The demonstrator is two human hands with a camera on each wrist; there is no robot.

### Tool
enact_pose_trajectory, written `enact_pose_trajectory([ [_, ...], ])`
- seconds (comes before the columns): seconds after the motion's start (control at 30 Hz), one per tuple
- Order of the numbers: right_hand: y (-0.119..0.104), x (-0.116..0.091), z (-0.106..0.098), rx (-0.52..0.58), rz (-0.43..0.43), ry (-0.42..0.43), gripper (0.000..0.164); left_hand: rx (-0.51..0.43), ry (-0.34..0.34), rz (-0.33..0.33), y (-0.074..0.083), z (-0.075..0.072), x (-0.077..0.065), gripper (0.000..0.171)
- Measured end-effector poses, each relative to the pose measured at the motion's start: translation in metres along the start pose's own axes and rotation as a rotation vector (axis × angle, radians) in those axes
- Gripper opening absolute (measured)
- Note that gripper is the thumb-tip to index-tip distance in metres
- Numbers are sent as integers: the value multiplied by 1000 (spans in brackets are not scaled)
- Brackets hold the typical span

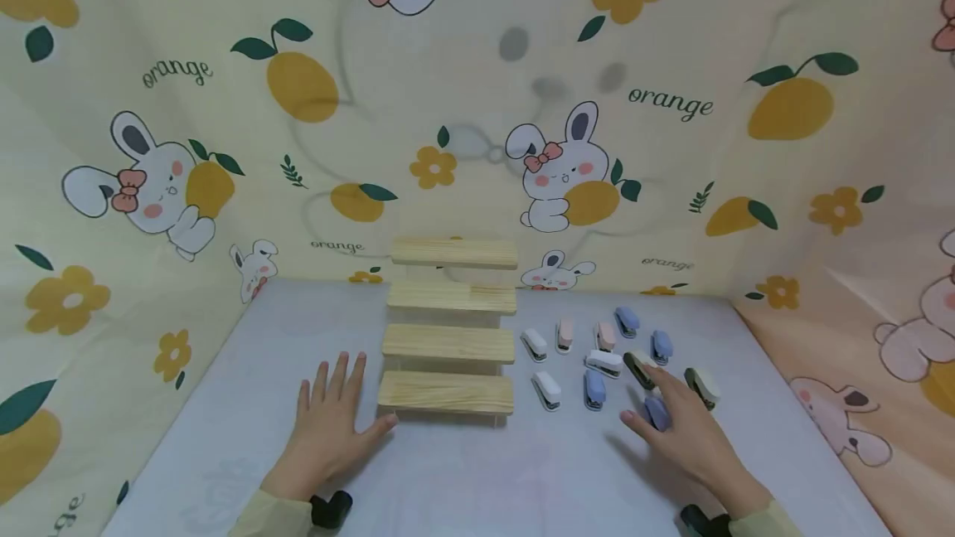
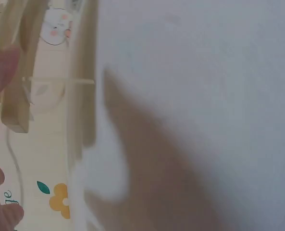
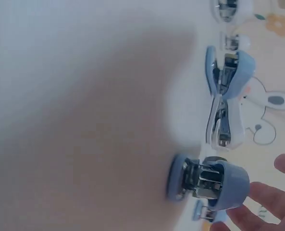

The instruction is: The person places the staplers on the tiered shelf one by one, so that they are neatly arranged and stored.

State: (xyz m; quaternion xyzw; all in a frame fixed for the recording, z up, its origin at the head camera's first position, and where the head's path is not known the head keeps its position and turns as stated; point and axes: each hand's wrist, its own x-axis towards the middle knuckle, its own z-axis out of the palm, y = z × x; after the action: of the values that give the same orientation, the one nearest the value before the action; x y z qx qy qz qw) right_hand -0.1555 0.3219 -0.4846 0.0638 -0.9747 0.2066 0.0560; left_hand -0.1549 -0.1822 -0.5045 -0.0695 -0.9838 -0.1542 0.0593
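Note:
My left hand (image 1: 327, 429) is spread out beside a stepped wooden rack (image 1: 446, 392), its thumb tip overlapping the front step's left end. My right hand (image 1: 686, 429) reaches over a group of mini staplers, thumb apart from the fingers. A blue stapler (image 1: 656, 413) lies between thumb and fingers; in the right wrist view the fingers (image 3: 272, 197) are close beside that blue stapler (image 3: 233, 186). A dark green stapler (image 1: 638, 369) is at the fingertips in the head view. Another green-and-white stapler (image 1: 702, 388) lies just right of the hand.
Left of the right hand lie a blue stapler (image 1: 594, 389) and white staplers (image 1: 547, 390), with pink staplers (image 1: 564, 336) and more blue staplers (image 1: 627, 321) farther back. A printed cloth (image 1: 477, 65) forms the back and sides around the white table (image 1: 462, 479).

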Motion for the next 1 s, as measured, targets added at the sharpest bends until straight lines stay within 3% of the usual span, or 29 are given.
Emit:
enact_pose_trajectory([
  [0.1,1,-2,-2,119,94,-69,92,-98,8,15,1,1,0,110],
  [0.17,3,-3,-3,203,171,-117,92,-219,-8,21,2,1,1,115],
  [0.27,10,-3,-3,315,265,-180,92,-453,-68,-14,4,3,4,116],
  [0.4,24,1,-2,447,357,-243,94,-841,-141,-66,3,12,9,108],
  [0.5,34,2,0,539,401,-299,93,-1008,-152,-74,2,20,10,96],
  [0.77,56,-3,5,833,458,-401,85,-1075,-133,-26,2,35,10,63],
  [1.0,58,-4,8,799,464,-393,84,-1086,-163,-74,3,42,9,61],
])
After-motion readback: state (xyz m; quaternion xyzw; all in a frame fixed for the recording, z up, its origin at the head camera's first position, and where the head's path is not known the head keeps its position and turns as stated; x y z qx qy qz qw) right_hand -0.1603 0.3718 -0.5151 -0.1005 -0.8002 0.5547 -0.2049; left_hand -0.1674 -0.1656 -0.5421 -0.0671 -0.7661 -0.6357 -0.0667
